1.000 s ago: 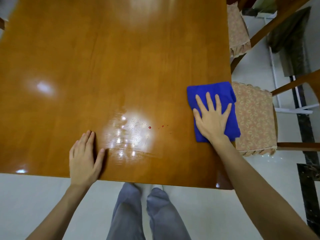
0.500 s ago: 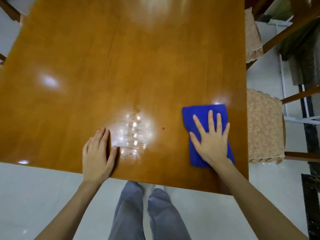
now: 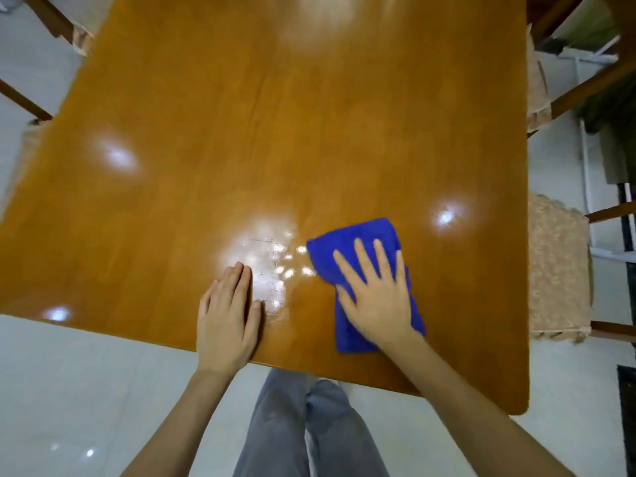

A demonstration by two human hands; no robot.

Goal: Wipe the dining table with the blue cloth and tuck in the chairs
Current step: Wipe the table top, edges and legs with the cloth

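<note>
The glossy orange-brown wooden dining table (image 3: 275, 132) fills most of the head view. A folded blue cloth (image 3: 354, 235) lies on it near the front edge, right of centre. My right hand (image 3: 375, 297) presses flat on the cloth with fingers spread. My left hand (image 3: 227, 321) rests palm-down on the bare wood at the front edge, fingers together, holding nothing. Between the two hands is a shiny smeared patch (image 3: 268, 266).
A chair with a patterned beige cushion (image 3: 554, 270) stands out from the table's right side, and a second chair (image 3: 535, 80) is farther back. Chair parts (image 3: 79, 36) show at the far left. My legs in grey trousers (image 3: 309, 428) stand on pale floor tiles.
My right hand has slid the blue cloth leftward from the table's right edge toward the smeared patch. The small red specks near the patch are no longer visible. My left hand stays at the front edge.
</note>
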